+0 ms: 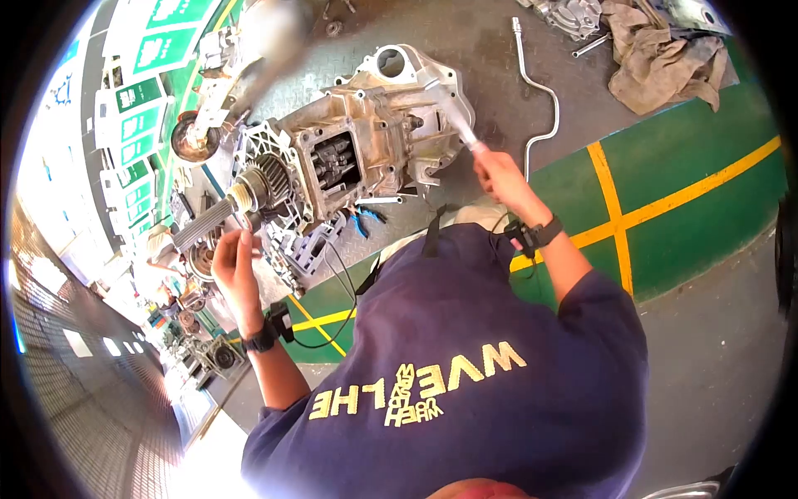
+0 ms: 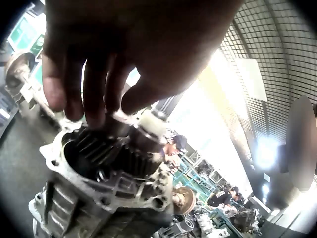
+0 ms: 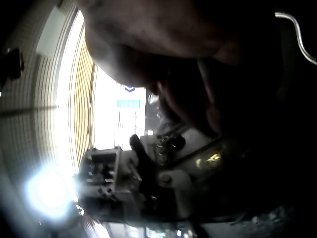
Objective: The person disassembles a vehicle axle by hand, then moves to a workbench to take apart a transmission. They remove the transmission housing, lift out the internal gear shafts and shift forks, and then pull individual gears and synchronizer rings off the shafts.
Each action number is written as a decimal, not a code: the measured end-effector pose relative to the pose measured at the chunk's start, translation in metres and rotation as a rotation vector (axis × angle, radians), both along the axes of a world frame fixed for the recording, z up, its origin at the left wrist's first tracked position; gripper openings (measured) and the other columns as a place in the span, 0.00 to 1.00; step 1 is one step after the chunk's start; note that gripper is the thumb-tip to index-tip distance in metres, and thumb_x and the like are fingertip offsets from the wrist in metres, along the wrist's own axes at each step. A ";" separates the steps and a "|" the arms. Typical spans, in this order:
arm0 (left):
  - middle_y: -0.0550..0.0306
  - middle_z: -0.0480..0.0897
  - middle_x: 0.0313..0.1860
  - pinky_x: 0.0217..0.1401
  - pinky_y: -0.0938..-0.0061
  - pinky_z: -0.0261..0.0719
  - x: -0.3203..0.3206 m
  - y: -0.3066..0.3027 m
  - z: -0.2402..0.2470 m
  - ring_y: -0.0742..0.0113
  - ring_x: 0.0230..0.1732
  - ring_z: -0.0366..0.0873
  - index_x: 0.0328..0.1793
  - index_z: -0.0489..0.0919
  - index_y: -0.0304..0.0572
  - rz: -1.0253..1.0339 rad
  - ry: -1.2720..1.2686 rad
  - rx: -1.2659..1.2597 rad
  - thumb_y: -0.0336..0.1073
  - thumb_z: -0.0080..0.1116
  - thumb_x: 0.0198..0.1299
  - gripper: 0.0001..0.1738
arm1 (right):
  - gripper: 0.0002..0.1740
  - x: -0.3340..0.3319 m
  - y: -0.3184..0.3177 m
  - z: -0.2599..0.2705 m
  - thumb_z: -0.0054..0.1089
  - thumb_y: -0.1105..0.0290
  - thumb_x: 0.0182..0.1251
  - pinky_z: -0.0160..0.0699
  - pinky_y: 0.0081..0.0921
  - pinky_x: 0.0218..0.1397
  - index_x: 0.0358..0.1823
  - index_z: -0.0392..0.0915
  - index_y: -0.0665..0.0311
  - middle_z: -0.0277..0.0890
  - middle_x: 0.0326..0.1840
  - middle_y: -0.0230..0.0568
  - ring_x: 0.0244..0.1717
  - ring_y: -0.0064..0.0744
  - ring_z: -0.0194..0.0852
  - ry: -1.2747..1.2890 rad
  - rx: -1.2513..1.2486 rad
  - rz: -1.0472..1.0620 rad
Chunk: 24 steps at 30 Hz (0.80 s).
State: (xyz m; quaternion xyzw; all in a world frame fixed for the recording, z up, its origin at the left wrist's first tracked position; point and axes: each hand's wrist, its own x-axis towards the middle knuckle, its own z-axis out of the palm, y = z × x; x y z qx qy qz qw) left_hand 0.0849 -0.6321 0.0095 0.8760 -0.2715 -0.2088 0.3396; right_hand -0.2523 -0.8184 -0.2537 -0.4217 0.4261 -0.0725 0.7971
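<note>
A metal gearbox housing (image 1: 332, 150) lies on the bench with a square opening in its side. Large gears (image 1: 270, 179) and a splined shaft (image 1: 204, 224) stick out of its left end. My left hand (image 1: 237, 270) is beside that shaft; in the left wrist view its relaxed fingers (image 2: 94, 94) reach down to the gears, the fingertips overlapping the top of one. With my right hand (image 1: 503, 179) I grip a hammer (image 1: 453, 112), blurred, over the housing's right end. The right wrist view is dark, with the holding fingers mostly in shadow.
A bent silver bar (image 1: 544, 91) lies right of the housing, and a brown rag (image 1: 661, 62) at the far right corner. Blue-handled pliers (image 1: 366, 220) sit by the near bench edge. More gearbox parts (image 1: 204, 353) stand at the left.
</note>
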 end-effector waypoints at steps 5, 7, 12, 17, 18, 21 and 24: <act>0.59 0.80 0.46 0.54 0.62 0.82 0.035 0.016 -0.054 0.68 0.51 0.80 0.53 0.74 0.43 0.386 0.186 -0.377 0.37 0.49 0.73 0.09 | 0.35 0.015 0.002 -0.022 0.44 0.43 0.82 0.58 0.27 0.27 0.21 0.68 0.64 0.61 0.19 0.26 0.24 0.20 0.58 -0.190 0.046 -0.068; 0.56 0.81 0.49 0.59 0.56 0.79 0.032 0.015 -0.071 0.64 0.56 0.79 0.59 0.75 0.42 0.433 0.225 -0.467 0.40 0.48 0.74 0.15 | 0.34 0.017 0.002 -0.032 0.44 0.43 0.82 0.59 0.27 0.27 0.21 0.68 0.63 0.60 0.19 0.25 0.23 0.20 0.58 -0.127 -0.071 0.060; 0.57 0.79 0.67 0.67 0.59 0.70 0.063 0.024 -0.120 0.57 0.65 0.76 0.72 0.74 0.46 0.292 0.490 -0.488 0.54 0.42 0.76 0.28 | 0.34 -0.004 -0.011 -0.051 0.47 0.43 0.80 0.61 0.26 0.28 0.22 0.70 0.65 0.63 0.19 0.26 0.23 0.20 0.60 0.107 -0.126 -0.005; 0.49 0.79 0.68 0.69 0.48 0.76 0.056 0.017 -0.161 0.48 0.64 0.78 0.72 0.75 0.44 0.443 0.655 -0.642 0.66 0.56 0.65 0.40 | 0.33 -0.019 -0.034 -0.098 0.46 0.42 0.79 0.73 0.43 0.36 0.33 0.80 0.68 0.79 0.28 0.49 0.30 0.47 0.78 0.590 -0.493 -0.197; 0.49 0.79 0.68 0.69 0.49 0.76 0.056 0.020 -0.165 0.48 0.64 0.78 0.72 0.74 0.43 0.483 0.703 -0.657 0.66 0.54 0.66 0.40 | 0.33 -0.022 -0.040 -0.106 0.45 0.42 0.79 0.75 0.50 0.40 0.36 0.82 0.68 0.83 0.34 0.57 0.35 0.59 0.82 0.697 -0.609 -0.124; 0.49 0.78 0.68 0.70 0.50 0.76 0.048 0.014 -0.158 0.49 0.65 0.78 0.74 0.71 0.39 0.598 0.812 -0.676 0.65 0.46 0.71 0.40 | 0.31 -0.019 -0.049 -0.096 0.44 0.43 0.79 0.76 0.58 0.52 0.46 0.82 0.67 0.83 0.43 0.66 0.47 0.68 0.80 0.857 -0.642 0.089; 0.51 0.80 0.64 0.67 0.60 0.77 0.065 0.024 -0.156 0.55 0.62 0.80 0.70 0.74 0.40 0.282 0.517 -0.557 0.53 0.51 0.73 0.29 | 0.24 -0.007 -0.049 -0.072 0.54 0.52 0.76 0.78 0.53 0.55 0.50 0.80 0.70 0.83 0.45 0.64 0.49 0.66 0.80 0.869 -0.778 0.202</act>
